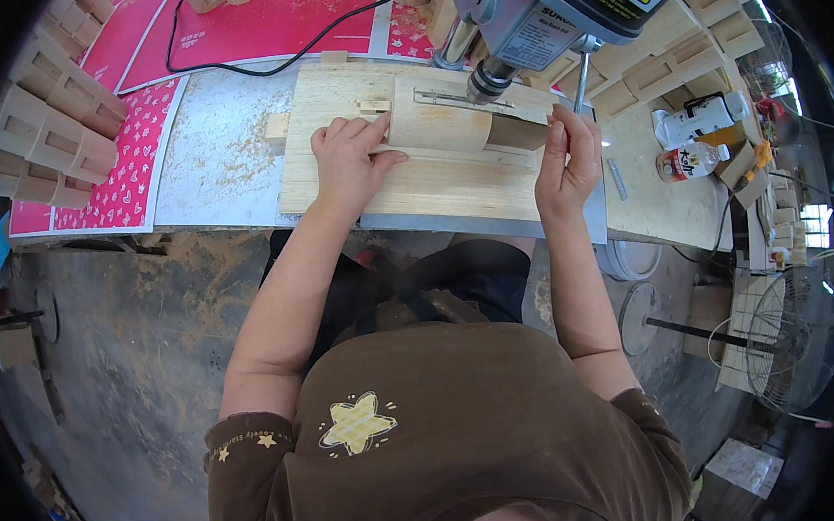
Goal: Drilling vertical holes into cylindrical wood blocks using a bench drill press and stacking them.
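Note:
My left hand (pixel 349 160) presses flat on the left end of a curved, hollow wooden piece (pixel 442 125) that lies on a pale wooden board (pixel 422 188) under a grey drill press (pixel 554 8). The drill chuck (pixel 490 79) sits just above the piece's top. My right hand (pixel 568 160) is closed around the thin metal lever (pixel 578 83) of the drill press, beside the right end of the piece. A metal slotted guide (pixel 450 97) lies across the top of the piece.
Stacks of similar wooden pieces (pixel 51 130) stand at the far left and behind the drill at right (pixel 681 48). Pink patterned sheets (pixel 250 27) cover the back of the bench, crossed by a black cable (pixel 262 69). Two bottles (pixel 691 139) lie at right. A fan (pixel 784 333) stands on the dusty floor.

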Demonstrator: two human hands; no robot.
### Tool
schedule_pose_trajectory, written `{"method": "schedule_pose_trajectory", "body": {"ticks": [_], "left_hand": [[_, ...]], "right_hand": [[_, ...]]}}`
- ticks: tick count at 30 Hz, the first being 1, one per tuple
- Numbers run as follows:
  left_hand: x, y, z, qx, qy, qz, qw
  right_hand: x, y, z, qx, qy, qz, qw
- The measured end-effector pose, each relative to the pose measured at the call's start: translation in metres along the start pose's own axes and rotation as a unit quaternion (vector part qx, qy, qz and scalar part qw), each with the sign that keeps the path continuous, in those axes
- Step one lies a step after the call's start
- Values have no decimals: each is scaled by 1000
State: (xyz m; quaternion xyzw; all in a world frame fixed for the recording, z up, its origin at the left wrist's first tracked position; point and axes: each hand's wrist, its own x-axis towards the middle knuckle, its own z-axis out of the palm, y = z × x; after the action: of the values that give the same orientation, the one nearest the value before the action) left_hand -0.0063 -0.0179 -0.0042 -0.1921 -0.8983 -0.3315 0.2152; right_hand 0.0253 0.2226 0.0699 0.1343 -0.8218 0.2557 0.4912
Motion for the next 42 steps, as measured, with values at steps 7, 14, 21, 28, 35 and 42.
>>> {"method": "schedule_pose_trajectory", "body": {"ticks": [7, 14, 21, 28, 35, 42], "left_hand": [[2, 2, 4, 2, 11, 5, 1000], [6, 23, 29, -14, 21, 20, 999], [3, 20, 25, -11, 14, 19, 1000], [8, 25, 22, 4, -9, 13, 1000], [5, 25, 25, -5, -2, 14, 1000], [10, 25, 23, -51, -20, -15, 998]], "right_hand": [[143, -23, -38, 10, 11, 69, 998], [203, 37, -18, -81, -126, 39, 988], [92, -37, -56, 30, -80, 128, 988], [5, -1, 9, 38, 57, -7, 998], [43, -2, -28, 87, 27, 2, 996], [200, 10, -8, -101, -51, 178, 977]]}}
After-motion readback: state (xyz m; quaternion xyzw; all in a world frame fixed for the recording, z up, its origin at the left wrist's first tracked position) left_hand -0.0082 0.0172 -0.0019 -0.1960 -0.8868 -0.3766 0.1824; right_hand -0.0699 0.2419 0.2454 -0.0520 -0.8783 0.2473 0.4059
